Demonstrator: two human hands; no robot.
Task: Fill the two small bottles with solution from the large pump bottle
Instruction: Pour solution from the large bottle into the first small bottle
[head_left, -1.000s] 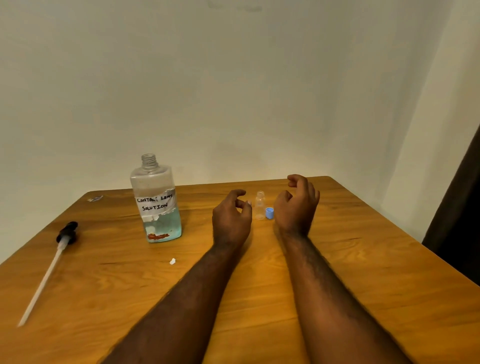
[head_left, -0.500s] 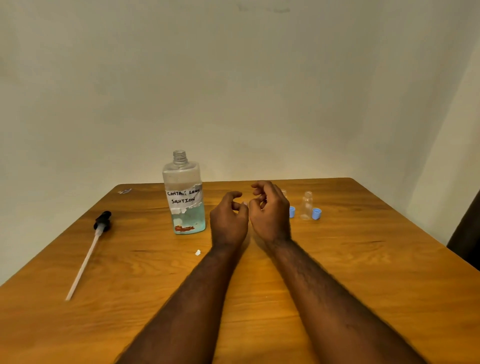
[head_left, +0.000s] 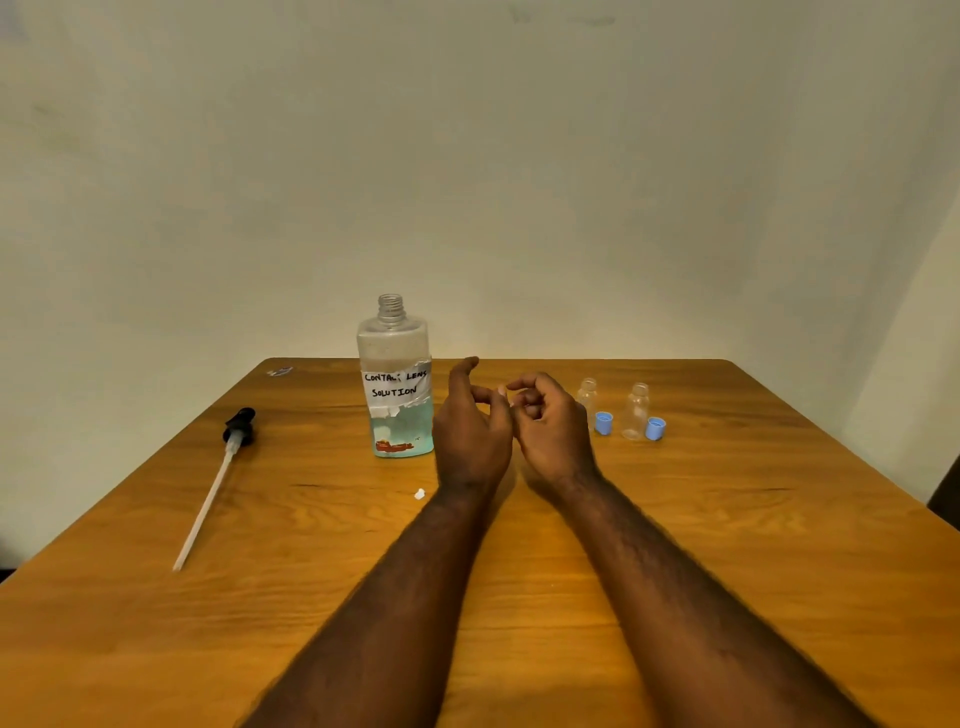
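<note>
- Small bottles stand empty and uncapped to the right of the large solution bottle (head_left: 395, 384): the nearer small bottle (head_left: 587, 395), then the farther small bottle (head_left: 637, 410).
- Right hand (head_left: 553, 431) has left them within the last second and joined the left hand (head_left: 470, 436) just right of the large bottle (no filling started yet, I judge).
- Both hands have loosely curled fingers and hold nothing that I can see.

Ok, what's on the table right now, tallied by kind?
Large bottle: 1
Small bottles: 2
Blue caps: 2
Pump with tube: 1
Small scraps: 2
Total: 8
</note>
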